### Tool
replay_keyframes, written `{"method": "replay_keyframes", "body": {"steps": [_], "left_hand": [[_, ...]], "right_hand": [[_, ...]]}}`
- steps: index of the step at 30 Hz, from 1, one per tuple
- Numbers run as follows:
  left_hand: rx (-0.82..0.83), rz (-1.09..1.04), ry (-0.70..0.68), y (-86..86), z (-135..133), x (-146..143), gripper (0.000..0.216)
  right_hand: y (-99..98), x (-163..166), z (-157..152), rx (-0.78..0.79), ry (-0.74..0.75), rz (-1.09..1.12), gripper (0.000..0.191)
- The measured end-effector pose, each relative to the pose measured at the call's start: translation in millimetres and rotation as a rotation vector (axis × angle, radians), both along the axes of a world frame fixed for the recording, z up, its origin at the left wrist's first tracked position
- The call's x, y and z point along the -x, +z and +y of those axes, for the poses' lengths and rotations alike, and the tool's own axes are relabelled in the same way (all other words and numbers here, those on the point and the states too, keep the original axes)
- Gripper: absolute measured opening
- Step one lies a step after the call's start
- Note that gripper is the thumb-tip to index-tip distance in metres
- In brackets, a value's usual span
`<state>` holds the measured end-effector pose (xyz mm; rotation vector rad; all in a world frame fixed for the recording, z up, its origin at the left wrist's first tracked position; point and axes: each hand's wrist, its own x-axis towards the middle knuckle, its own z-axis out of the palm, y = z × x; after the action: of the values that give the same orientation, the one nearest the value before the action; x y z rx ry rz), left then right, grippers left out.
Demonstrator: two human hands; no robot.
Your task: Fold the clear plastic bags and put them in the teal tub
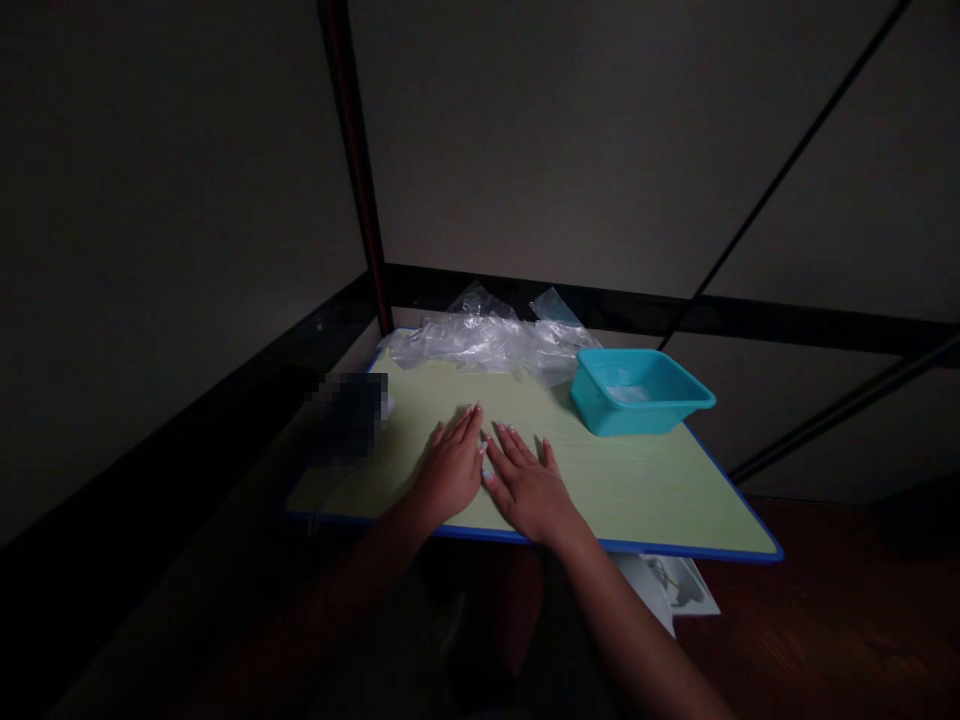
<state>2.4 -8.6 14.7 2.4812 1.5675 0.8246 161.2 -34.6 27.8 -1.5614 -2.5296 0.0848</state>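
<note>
Both of my hands lie palm down on a light green tabletop (630, 490) with a blue edge. My left hand (452, 470) rests near the front edge with its fingers stretched forward, holding nothing. Close beside it, my right hand (531, 490) is flat too, its fingers spread and nothing in them. Ahead of the hands, crumpled clear plastic bags (480, 340) are heaped along the back of the table. To the right stands a turquoise plastic basin (634, 415) with something whitish at its bottom that I cannot make out.
A dark, pixelated object (349, 415) sits at the table's left side. Grey panelled walls (540, 140) close in behind and to the left. Below the table's right front there is a white item (686, 587) above the reddish-brown floor (817, 630).
</note>
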Motion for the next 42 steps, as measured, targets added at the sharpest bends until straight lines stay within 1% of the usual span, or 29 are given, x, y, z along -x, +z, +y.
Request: {"method": "replay_keyframes", "body": {"steps": [2,6,11,14,16,19,22,24,28,30,33,36,38,40,42], "left_hand": [[0.006,-0.024,-0.02,0.8,-0.5,0.3,0.057],[-0.031,-0.05,-0.041,-1.3,-1.1,1.1,0.059],[-0.017,-0.034,-0.039,-3.0,-1.5,2.8,0.059],[0.002,-0.019,-0.045,0.9,-3.4,2.6,0.052],[0.002,0.003,-0.064,4.6,-5.7,1.9,0.047],[-0.005,0.067,-0.114,9.6,-9.8,0.4,0.048],[-0.004,0.153,-0.149,12.3,-13.1,-1.2,0.054],[0.003,0.2,-0.156,12.2,-14.2,-2.4,0.06],[0.043,0.245,-0.129,7.9,-13.0,-3.4,0.076],[0.063,0.256,-0.113,4.8,-11.3,-3.2,0.079],[0.076,0.267,-0.103,0.5,-8.8,-2.8,0.081],[0.079,0.271,-0.103,-2.1,-7.3,-2.6,0.082],[0.077,0.27,-0.107,-3.2,-6.7,-2.5,0.081],[0.073,0.27,-0.111,-4.2,-6.3,-2.3,0.08],[0.07,0.269,-0.114,-5.7,-5.7,-1.9,0.079]], "right_hand": [[-3.4,0.0,2.3,0.003,0.001,-0.008,0.055],[-7.9,-2.7,4.2,-0.001,0.005,-0.018,0.054],[-7.6,-0.7,2.7,-0.007,-0.004,-0.021,0.05],[-5.4,-1.2,1.7,0.008,-0.003,0.029,0.05],[-3.5,-5.2,2.8,0.024,-0.001,0.103,0.049],[1.2,-16.9,8.1,-0.02,-0.076,0.213,0.045],[9.3,-30.8,15.8,-0.069,-0.166,0.212,0.035],[15.3,-37.8,20.8,-0.032,-0.154,0.178,0.035],[22.2,-43.3,30.6,0.052,-0.019,0.118,0.054],[23.1,-43.4,36.2,0.095,0.012,0.08,0.058],[25.2,-42.1,43.8,0.174,0.029,0.027,0.054],[30.8,-39.6,47.8,0.206,0.071,-0.049,0.045],[35.5,-37.8,48.9,0.236,0.07,-0.075,0.044],[39.2,-36.9,50.3,0.309,0.044,-0.044,0.047],[41.5,-37.0,53.2,0.389,0.024,0.034,0.05]]}}
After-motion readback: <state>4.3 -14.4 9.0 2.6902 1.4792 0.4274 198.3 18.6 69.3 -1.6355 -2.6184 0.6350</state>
